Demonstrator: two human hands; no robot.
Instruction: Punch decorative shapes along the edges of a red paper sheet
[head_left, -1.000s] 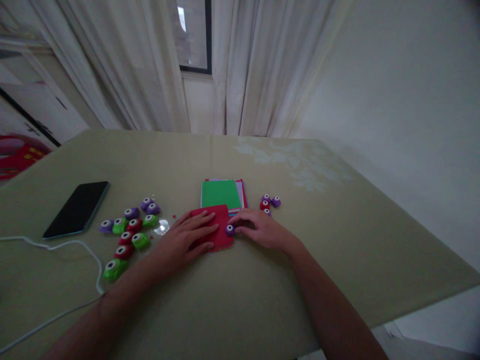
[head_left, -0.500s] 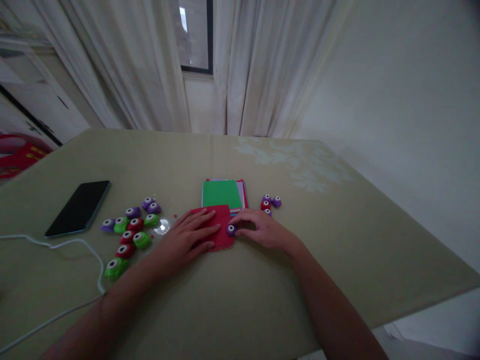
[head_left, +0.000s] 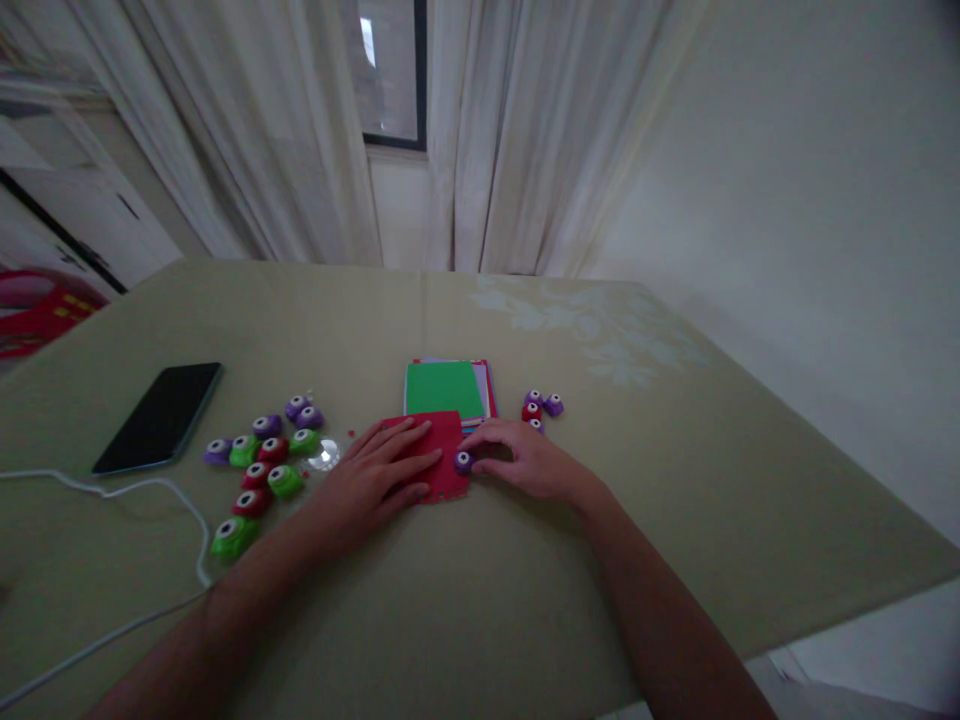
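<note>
My left hand lies flat on a sheet of red paper, fingers spread and pressing it to the table. Small notches run along the sheet's near edge. At its right edge, my right hand grips a small purple craft punch between thumb and fingers. The punch has a white round top with a dark shape in it. Whether its slot is around the paper's edge I cannot tell. Just beyond the red sheet is a stack of coloured paper, green sheet on top, partly covered by it.
Several purple, red and green craft punches are grouped at the left, beside a clear round piece and red paper bits. More punches stand beyond my right hand. A dark tablet and white cable lie far left.
</note>
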